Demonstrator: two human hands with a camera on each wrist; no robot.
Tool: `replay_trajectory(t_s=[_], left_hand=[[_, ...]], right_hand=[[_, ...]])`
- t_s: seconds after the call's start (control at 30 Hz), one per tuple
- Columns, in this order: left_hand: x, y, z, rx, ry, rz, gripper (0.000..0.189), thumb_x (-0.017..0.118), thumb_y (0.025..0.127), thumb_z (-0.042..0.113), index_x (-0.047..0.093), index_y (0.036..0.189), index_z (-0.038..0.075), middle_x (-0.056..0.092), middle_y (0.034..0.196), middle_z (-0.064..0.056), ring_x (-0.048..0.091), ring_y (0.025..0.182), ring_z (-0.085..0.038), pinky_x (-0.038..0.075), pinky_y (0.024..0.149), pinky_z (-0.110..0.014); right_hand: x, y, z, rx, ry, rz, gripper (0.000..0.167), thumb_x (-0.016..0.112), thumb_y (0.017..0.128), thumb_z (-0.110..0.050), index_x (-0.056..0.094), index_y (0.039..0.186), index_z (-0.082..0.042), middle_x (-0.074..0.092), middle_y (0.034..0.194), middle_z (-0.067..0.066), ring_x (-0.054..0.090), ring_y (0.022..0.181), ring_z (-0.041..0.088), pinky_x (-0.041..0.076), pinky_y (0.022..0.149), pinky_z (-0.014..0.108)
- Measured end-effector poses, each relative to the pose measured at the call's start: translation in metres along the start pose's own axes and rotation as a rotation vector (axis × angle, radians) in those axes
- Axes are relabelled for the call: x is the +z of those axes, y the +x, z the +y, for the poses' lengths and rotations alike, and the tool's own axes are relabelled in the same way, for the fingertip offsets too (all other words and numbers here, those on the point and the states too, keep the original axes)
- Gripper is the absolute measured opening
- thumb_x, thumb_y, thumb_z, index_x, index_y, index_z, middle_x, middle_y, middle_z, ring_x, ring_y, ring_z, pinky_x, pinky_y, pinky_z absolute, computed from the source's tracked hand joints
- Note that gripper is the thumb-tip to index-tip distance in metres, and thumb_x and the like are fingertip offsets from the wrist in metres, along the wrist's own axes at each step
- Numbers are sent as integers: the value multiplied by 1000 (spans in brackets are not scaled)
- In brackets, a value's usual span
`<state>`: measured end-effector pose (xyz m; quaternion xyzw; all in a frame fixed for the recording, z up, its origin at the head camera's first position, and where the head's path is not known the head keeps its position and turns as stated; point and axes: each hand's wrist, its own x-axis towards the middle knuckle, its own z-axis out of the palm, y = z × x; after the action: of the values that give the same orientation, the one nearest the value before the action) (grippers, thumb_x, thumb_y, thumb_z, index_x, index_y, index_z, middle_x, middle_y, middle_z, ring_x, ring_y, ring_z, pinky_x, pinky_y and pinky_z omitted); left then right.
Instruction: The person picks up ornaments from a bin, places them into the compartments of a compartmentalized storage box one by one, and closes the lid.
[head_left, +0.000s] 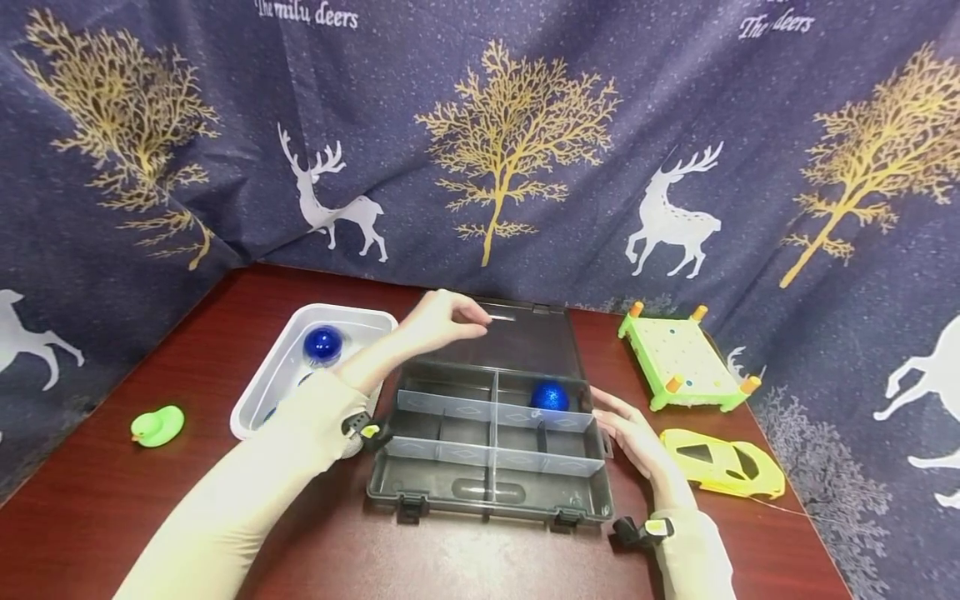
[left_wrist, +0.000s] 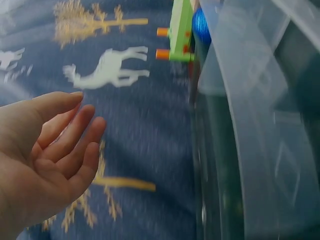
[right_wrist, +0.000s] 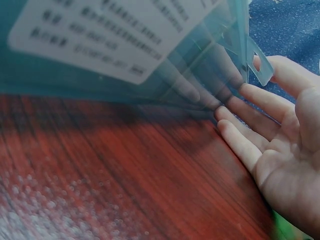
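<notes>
A grey see-through divided box (head_left: 491, 512) lies on the table with its lid (head_left: 525, 337) folded back. In its back right compartment sits a glittery blue ball (head_left: 550, 396). Above the lid hovers my left hand (head_left: 442, 321), its fingers loosely bent. The left wrist view shows nothing between the fingers of that hand (left_wrist: 55, 150). My right hand (head_left: 630, 433) touches the box's right side with extended fingers. In the right wrist view, the fingertips of this hand (right_wrist: 280, 135) rest at the wall beside a small clear latch (right_wrist: 264, 70).
A white tray (head_left: 258, 392) on the left holds a shiny blue ball (head_left: 323, 343); my left forearm covers part of it. A green toy duck (head_left: 157, 426) stands farther left. To the right are a green toy bed (head_left: 678, 354) and a yellow toy car body (head_left: 723, 465).
</notes>
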<state>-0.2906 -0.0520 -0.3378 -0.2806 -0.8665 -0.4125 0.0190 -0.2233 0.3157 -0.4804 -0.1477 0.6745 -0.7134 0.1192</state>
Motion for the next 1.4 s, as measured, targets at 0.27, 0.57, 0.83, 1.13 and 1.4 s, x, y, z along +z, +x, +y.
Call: replay_trajectory(t_s=[0.27, 0.57, 0.83, 1.13, 1.4], left_hand=[[-52, -17, -38, -117, 30, 42, 23, 73, 86, 17, 74, 106, 5, 76, 101, -10, 70, 98, -25, 52, 87, -38], [-87, -39, -68, -244, 172, 111, 23, 72, 86, 16, 74, 104, 3, 74, 104, -15, 67, 106, -32, 48, 90, -44], [-109, -56, -88, -384, 244, 65, 30, 72, 84, 22, 74, 107, 3, 71, 111, -18, 63, 108, -38, 45, 94, -51], [-120, -70, -101, -504, 308, -13, 37, 72, 79, 23, 72, 108, 0, 67, 118, -24, 59, 112, -42, 44, 97, -53], [-121, -73, -103, -528, 353, -104, 49, 77, 76, 26, 68, 112, -6, 69, 112, -25, 60, 109, -42, 45, 98, -53]], right_hand=[[0, -1, 1, -19, 27, -19, 54, 43, 101, -1, 20, 146, 18, 65, 127, -9, 65, 106, 3, 49, 94, 17], [-2, -3, 1, -17, 17, -9, 52, 41, 102, -1, 21, 146, 17, 65, 127, -10, 64, 110, 3, 48, 94, 16], [1, -3, 0, -27, 28, -26, 54, 41, 101, -1, 17, 145, 20, 65, 127, -9, 65, 108, 3, 49, 94, 17], [2, 0, -1, -15, 17, -13, 52, 41, 101, 0, 20, 146, 18, 65, 126, -9, 65, 107, 3, 49, 94, 17], [2, 0, -1, 0, -4, 7, 54, 43, 101, -1, 21, 145, 19, 64, 127, -12, 65, 106, 2, 50, 92, 17]])
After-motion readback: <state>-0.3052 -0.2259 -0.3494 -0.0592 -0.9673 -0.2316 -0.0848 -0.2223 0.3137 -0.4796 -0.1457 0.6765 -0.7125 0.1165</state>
